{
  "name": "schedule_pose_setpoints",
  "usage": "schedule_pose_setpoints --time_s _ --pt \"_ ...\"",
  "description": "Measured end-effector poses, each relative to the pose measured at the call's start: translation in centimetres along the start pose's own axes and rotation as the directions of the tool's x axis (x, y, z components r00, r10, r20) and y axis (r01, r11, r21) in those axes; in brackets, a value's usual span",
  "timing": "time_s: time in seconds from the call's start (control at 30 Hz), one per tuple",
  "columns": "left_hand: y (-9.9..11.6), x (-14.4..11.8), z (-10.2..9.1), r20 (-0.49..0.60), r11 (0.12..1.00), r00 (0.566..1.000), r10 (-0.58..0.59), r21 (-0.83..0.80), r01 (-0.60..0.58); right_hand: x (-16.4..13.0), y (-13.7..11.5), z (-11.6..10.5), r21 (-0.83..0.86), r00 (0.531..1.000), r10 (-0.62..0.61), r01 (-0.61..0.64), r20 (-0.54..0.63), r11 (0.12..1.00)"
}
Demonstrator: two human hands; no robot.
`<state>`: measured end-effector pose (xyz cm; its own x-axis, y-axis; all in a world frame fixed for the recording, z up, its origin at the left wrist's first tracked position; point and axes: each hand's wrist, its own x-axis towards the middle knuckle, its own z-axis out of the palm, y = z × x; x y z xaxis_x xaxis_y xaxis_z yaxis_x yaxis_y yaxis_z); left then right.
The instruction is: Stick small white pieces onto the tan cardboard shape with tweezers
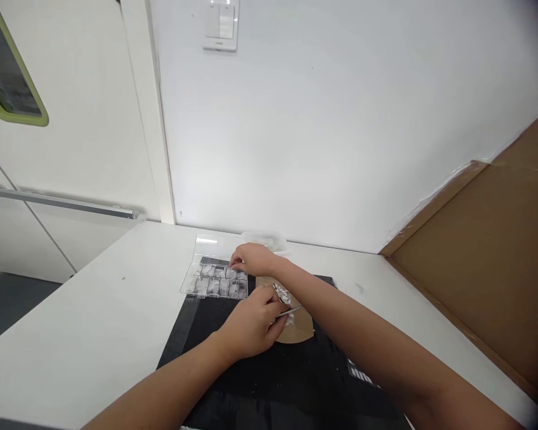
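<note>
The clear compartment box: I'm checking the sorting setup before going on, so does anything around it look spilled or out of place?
Some small white pieces lie loose in a heap on the brown disc beside the clear compartment box, outside its compartments. The right hand rests on the box; the left hand holds a thin tool by the heap. Nothing looks damaged.

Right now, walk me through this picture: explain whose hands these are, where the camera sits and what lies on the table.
There is one picture, taken from a camera on a person's head, looking forward and down. No machine: both bare arms belong to the wearer. They work at a white table against a white wall, on a black mat. The right hand reaches across to touch a clear plastic box with compartments that hold small pale pieces. The left hand pinches a thin metal tool, probably tweezers, over a brown cardboard disc carrying more small white pieces. A cardboard sheet leans at the right.
</note>
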<state>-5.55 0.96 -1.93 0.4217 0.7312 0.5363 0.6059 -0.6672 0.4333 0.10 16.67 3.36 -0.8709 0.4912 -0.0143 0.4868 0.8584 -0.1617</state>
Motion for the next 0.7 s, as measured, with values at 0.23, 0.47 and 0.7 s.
schedule_pose_setpoints --time_s 0.23,0.47,0.7 --pt "-0.7 -0.1 0.0 0.007 1.000 1.000 0.026 0.006 -0.026 0.8 -1.1 0.2 -0.155 1.000 -0.003 0.006 0.020 0.988" --pt "-0.3 0.1 -0.4 0.067 0.996 0.996 0.052 0.074 -0.057 0.3 -1.0 0.6 -0.172 0.999 -0.003 0.009 0.032 0.985" --pt "-0.2 0.2 -0.6 0.073 0.994 0.996 0.045 0.092 -0.051 0.9 -1.1 0.6 -0.111 0.997 0.062 -0.057 0.049 0.992"
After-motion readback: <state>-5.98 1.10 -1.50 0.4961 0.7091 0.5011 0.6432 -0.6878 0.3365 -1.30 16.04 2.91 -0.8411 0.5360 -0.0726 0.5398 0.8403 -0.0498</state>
